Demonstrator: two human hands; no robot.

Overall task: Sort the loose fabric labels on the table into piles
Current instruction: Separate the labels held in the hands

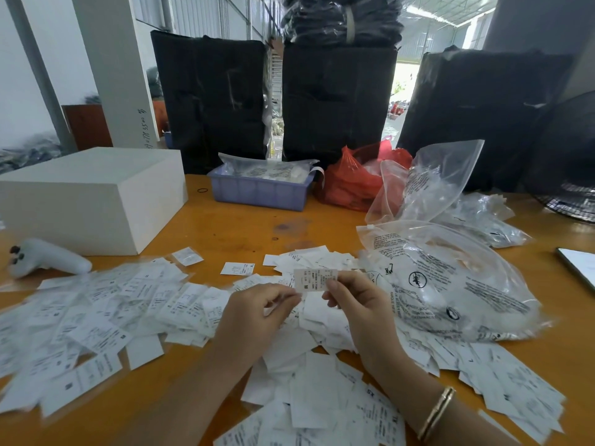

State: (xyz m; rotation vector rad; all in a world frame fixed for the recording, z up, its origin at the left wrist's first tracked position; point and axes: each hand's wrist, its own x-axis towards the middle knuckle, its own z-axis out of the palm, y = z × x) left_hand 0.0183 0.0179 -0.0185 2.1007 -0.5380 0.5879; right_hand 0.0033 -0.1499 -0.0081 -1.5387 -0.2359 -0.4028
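1. Just below my wrists lies a heap of loose white labels (322,403), too many to count, spilling outward past my right forearm, where I wear one gold bangle (437,413).
2. My left hand (254,313) has its fingers curled, thumb and forefinger pinching the lower left corner of one label (314,280) printed with an "M".
3. My right hand (360,304) pinches the same label at its right edge, so both hands hold this single piece up above the heap, between them.
4. To the left of my left hand spreads a second wide drift of labels (106,310), again past counting; most show print, and the picture blurs them.
5. Just beyond my fingertips sits a smaller cluster of labels (309,257), with two lone ones (237,268) apart to its left.
6. To the right of my right hand lies one big clear printed bag (450,284); beyond it more clear bags (434,185) are bunched, number unclear.
7. Far left of my left hand rests one white controller (48,257), and behind it one white box (93,194).
8. Further ahead of both hands stand one blue tray (257,191) and one red plastic bag (351,181).
9. Farthest off, three tall black wrapped bundles (338,101) stand at the back edge of the orange table (244,226).
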